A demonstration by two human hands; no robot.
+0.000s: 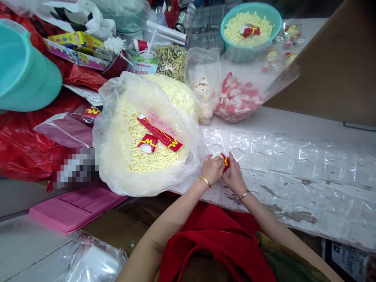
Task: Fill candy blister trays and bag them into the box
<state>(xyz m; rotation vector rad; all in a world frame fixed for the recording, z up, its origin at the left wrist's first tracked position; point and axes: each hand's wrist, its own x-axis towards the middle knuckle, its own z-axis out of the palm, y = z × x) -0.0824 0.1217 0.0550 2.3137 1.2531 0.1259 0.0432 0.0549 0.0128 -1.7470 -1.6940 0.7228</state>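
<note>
A small red fry box with a yellow zigzag mark point(225, 162) is held between both hands at the table's front edge. My left hand point(213, 168) pinches it from the left, fingers closed. On the other side my right hand point(234, 176) grips it with thumb and fingers. Left of them lies a big open plastic bag point(113, 141) full of pale miniature fries point(152, 162). On those fries rest another red fry box point(147, 143) and a stacked row of red fry boxes point(160, 134). Clear plastic blister trays point(239, 143) begin just beyond the hands.
More clear blister trays point(308, 156) run along the right. Behind stand a bag of red and white pieces point(239, 100), a bag of tiny fried eggs point(202, 88) and a teal basin of fries point(277, 29). A teal bucket point(32, 74) and red bags point(26, 145) crowd the left.
</note>
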